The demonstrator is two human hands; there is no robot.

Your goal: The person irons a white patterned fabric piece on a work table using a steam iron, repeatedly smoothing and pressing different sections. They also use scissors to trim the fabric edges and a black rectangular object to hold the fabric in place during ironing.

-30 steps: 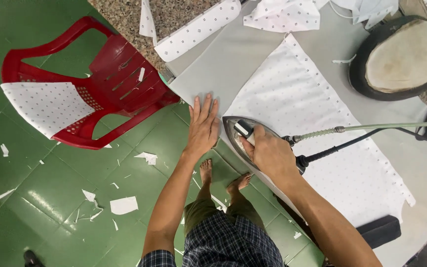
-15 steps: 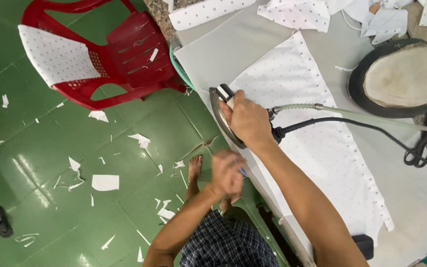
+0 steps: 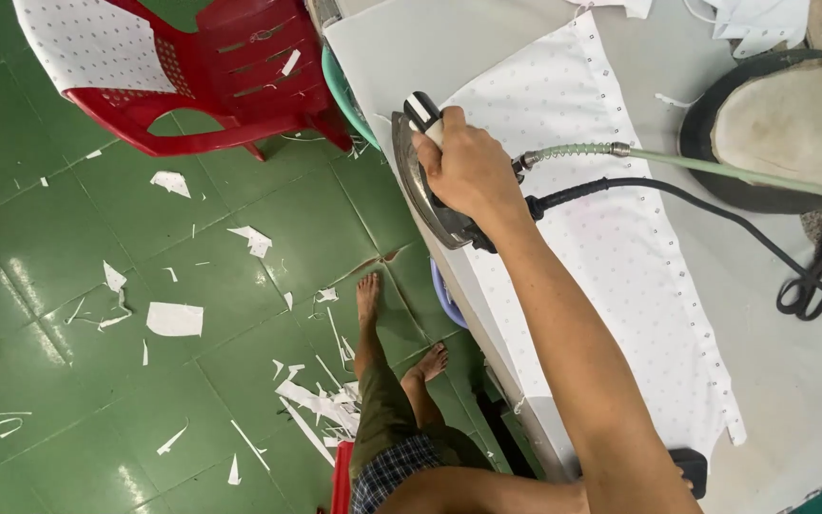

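A glossy green tiled floor (image 3: 68, 286) lay littered with white scraps (image 3: 174, 319); a red plastic chair (image 3: 230, 76) stood beside the grey tabletop (image 3: 411, 48).

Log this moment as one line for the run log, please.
right hand: grips steam iron | iron: near table edge, beside white dotted fabric | left hand: not in view | floor: paper scraps

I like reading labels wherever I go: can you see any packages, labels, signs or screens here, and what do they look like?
None in view: only the right hand on a steam iron, dotted white cloth on a grey table, and a red plastic chair.
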